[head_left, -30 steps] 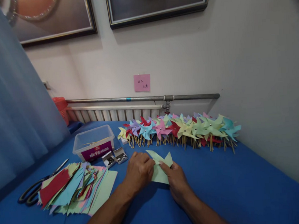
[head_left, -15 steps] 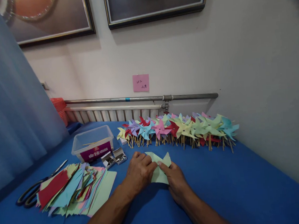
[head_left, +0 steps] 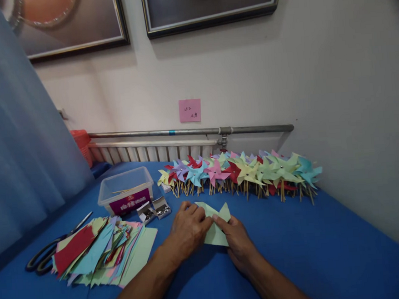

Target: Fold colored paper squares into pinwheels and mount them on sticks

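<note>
Head view: my left hand and right hand both pinch the pale green paper on the blue worktop, barely shifted since a second ago (folding goes on, unfinished).

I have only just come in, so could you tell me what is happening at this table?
A person is folding a light green paper sheet on the blue table, pinching it with both hands: left hand, right hand. A stack of coloured paper squares and scissors lie to the left. A row of finished pinwheels stands along the wall.
</note>
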A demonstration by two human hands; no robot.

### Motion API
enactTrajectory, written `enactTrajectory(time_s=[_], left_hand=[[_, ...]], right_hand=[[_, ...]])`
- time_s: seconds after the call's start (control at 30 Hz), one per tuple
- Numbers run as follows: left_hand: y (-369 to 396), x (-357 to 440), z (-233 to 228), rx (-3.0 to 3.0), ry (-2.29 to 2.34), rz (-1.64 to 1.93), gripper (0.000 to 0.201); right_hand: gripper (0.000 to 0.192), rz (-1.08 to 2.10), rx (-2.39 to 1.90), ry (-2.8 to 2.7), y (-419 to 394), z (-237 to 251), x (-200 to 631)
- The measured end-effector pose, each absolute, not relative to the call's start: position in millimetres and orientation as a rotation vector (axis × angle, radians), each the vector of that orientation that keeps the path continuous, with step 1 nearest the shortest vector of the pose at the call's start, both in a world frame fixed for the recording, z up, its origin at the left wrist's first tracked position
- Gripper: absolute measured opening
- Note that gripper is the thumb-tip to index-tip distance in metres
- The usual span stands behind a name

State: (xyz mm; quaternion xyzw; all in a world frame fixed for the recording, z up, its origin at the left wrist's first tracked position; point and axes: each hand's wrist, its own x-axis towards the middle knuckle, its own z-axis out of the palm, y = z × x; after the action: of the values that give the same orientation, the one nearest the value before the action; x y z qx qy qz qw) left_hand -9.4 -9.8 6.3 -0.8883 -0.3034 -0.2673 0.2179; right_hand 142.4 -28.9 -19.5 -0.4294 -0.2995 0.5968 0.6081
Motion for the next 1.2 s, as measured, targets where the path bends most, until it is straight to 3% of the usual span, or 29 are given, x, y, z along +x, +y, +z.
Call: enactTrajectory(time_s=[0.3, 0.7, 1.03, 1.2], left_hand=[[-12.5, -7.9, 6.6, -2.528, -0.894, -0.802, 0.02], [-12.9, -11.0, 11.8, -2.5, -0.908, -0.618, 0.013], [-8.3, -24.8, 20.0, -2.783, -1.17, -1.127, 0.032], [-6.8, -34.4, 24.3, -3.047, -1.154, -1.116, 0.05]], right_hand=[[0.039, 1.403, -0.972, -0.655, -30.6, -14.0, 142.3], [0.037, 1.429, -0.954, -0.691, -31.8, -12.9, 144.8], [0.035, 1.362, -1.008, -0.721, -22.4, -22.4, 152.7], [0.032, 1.366, -1.052, -0.679, -20.3, -17.0, 161.4]])
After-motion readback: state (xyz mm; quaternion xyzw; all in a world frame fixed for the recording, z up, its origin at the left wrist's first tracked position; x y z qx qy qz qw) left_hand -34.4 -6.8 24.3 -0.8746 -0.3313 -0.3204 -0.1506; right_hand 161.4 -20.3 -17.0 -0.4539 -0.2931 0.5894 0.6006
